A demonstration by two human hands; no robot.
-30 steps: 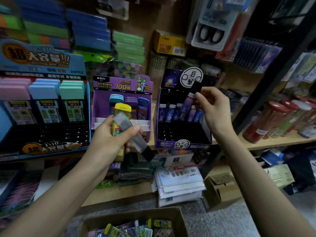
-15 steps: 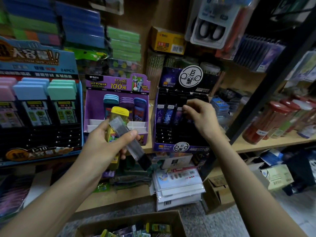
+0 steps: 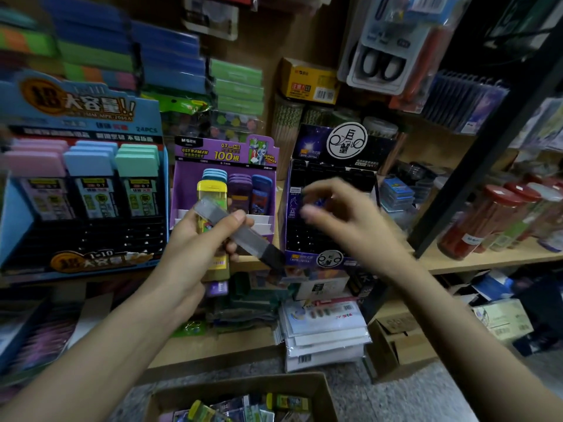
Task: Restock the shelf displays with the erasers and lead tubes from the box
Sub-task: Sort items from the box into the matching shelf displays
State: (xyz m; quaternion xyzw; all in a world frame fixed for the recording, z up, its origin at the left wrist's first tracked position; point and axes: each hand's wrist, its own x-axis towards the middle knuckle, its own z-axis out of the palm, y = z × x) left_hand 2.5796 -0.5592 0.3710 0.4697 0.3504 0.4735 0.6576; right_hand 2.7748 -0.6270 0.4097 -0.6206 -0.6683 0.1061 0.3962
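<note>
While left hand (image 3: 195, 254) grips tubes (image 3: 234, 229), right hand (image 3: 350, 220) hovers before dark display (image 3: 307, 242).

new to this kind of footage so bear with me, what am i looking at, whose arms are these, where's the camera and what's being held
There is no machine here. A person wears a wide-angle camera on the head, so the one picture looks forward and down along their own arms. The left hand grips a grey lead tube with a black end, and a yellow-capped tube behind it. The right hand is at the dark display box. It is blurred, so I cannot tell whether it pinches anything. A purple display and a blue display also stand on the wooden shelf. The open cardboard box of stock is at the bottom.
</note>
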